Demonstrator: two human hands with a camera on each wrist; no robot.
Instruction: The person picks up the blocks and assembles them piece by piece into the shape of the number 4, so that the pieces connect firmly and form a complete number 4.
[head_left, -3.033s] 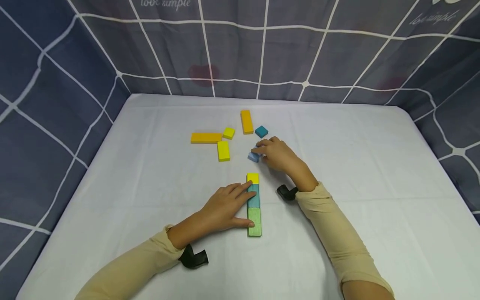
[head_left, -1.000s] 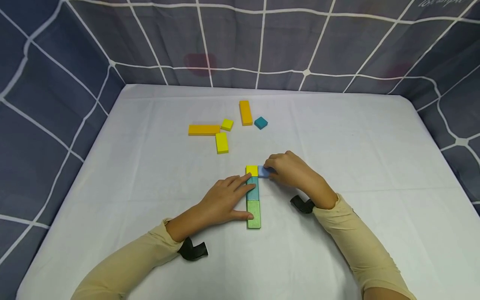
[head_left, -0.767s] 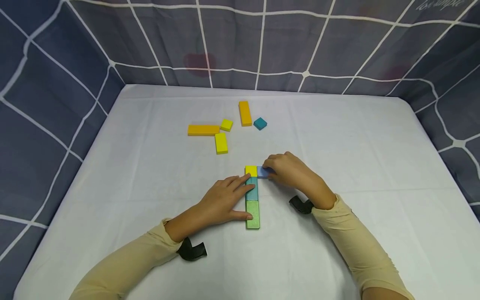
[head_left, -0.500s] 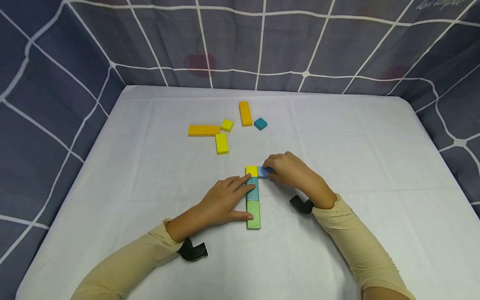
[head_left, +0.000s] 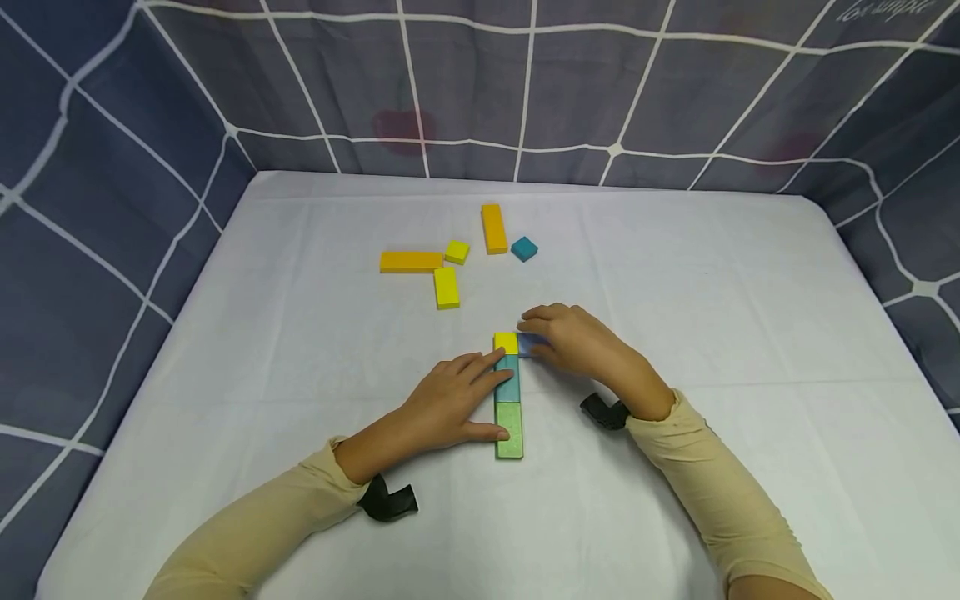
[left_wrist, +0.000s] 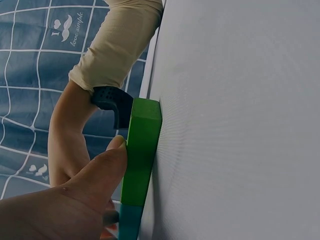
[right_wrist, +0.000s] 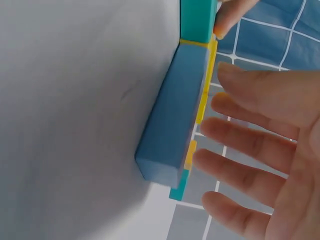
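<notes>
Blue block [right_wrist: 172, 110]: oblong, smooth flat faces; directly beneath right hand [head_left: 577, 337], fingers spread and free of it, partly hiding it from above. One end abuts yellow block [head_left: 506, 342] at left hand's [head_left: 446, 404] fingertips. Left fingers extended, resting on smooth teal block [head_left: 505, 393]; thumb on green block [head_left: 509, 446]. Beyond both hands: two orange bars [head_left: 412, 262], two yellow pieces [head_left: 447, 288], dark-teal block [head_left: 524, 248]. Underneath: white cloth [head_left: 712, 292], faintly creased.

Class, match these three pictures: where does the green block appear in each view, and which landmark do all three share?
Head: green block, below centre, slightly right.
Left wrist: green block, slightly left of centre.
Right wrist: not in it.
Shared landmark: teal block touching the green one's end.
</notes>
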